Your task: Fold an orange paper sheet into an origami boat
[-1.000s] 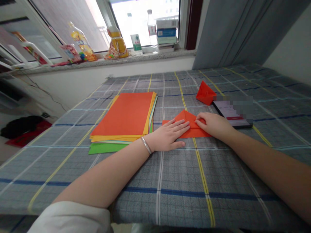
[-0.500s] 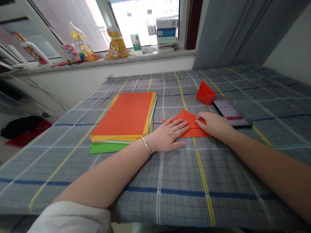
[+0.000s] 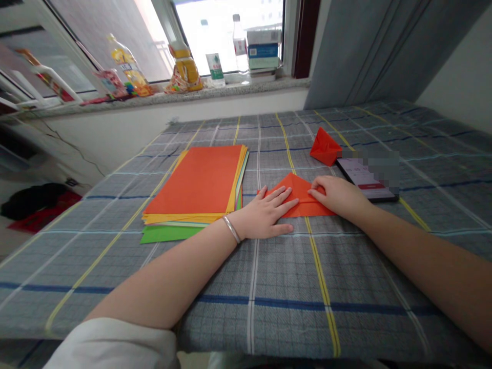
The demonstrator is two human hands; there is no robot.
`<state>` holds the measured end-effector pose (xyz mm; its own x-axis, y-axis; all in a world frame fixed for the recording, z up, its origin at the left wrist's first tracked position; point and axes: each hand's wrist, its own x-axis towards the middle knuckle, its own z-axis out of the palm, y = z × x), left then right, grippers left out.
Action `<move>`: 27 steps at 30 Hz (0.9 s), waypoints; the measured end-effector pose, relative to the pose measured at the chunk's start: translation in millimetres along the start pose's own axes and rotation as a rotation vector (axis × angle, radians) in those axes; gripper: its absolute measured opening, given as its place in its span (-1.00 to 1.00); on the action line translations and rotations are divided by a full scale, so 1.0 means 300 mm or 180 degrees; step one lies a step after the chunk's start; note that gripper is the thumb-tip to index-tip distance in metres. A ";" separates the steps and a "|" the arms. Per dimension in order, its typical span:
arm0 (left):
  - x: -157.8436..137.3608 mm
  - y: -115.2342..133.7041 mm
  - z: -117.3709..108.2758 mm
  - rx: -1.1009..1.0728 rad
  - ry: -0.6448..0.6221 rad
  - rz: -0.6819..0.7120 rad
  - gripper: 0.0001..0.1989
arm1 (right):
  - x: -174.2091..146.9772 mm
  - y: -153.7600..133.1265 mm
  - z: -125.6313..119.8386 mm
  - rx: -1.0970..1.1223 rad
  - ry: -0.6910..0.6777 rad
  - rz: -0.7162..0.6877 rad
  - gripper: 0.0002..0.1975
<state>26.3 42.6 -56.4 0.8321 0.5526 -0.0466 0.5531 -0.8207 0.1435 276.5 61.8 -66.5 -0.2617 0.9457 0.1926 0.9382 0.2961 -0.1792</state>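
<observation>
A folded sheet of orange paper (image 3: 292, 183) lies on the checked cloth, its peak pointing away from me. My left hand (image 3: 265, 214), a silver bangle on its wrist, is spread flat over the left part of the paper. At the right part, my right hand (image 3: 338, 197) has its fingers curled, thumb and fingertips pinched together on the paper's fold. Part of the paper is hidden beneath both hands. Left of it is a stack of coloured paper (image 3: 200, 179), orange on top, with yellow and green edges showing.
Behind my right hand stands a folded red-orange paper piece (image 3: 325, 148), touching or close to a phone (image 3: 365, 182). Bottles, a tube (image 3: 215, 69) and boxes (image 3: 263, 54) line the windowsill (image 3: 226, 90). A grey curtain (image 3: 357, 56) hangs at the back right.
Both hands stay almost in place on the folded paper. The left fingers have shifted very slightly; the right hand's pinch looks much the same.
</observation>
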 end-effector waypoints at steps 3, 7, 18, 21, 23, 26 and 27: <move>-0.003 -0.004 -0.002 -0.0045 0.0009 0.0051 -0.31 | 0.002 -0.001 0.000 0.0039 -0.0057 0.0050 -0.79; -0.004 -0.009 -0.004 -0.0177 0.0059 0.0144 -0.32 | 0.002 0.001 0.002 0.0060 -0.0068 0.0039 -0.78; -0.001 -0.007 -0.001 -0.0075 -0.0028 0.0008 -0.26 | -0.040 -0.021 -0.028 -0.0266 0.0512 -0.2068 -0.69; 0.001 -0.010 -0.001 -0.0116 -0.0062 -0.0026 -0.26 | -0.038 -0.021 -0.014 -0.0204 0.0557 -0.2329 -0.67; 0.001 -0.012 -0.001 -0.0126 -0.0060 -0.0029 -0.26 | -0.036 -0.020 -0.010 -0.0226 0.0546 -0.2428 -0.68; 0.001 -0.011 -0.002 -0.0111 -0.0039 -0.0010 -0.28 | -0.036 -0.021 -0.014 -0.0328 0.0433 -0.2473 -0.68; 0.001 -0.010 -0.002 -0.0096 -0.0037 -0.0007 -0.28 | -0.036 -0.023 -0.016 -0.0355 0.0377 -0.2465 -0.68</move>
<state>24.8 45.3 -56.2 0.8314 0.5527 -0.0583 0.5536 -0.8146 0.1731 274.1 48.9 -62.7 -0.8296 0.4536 0.3256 0.5177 0.8433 0.1443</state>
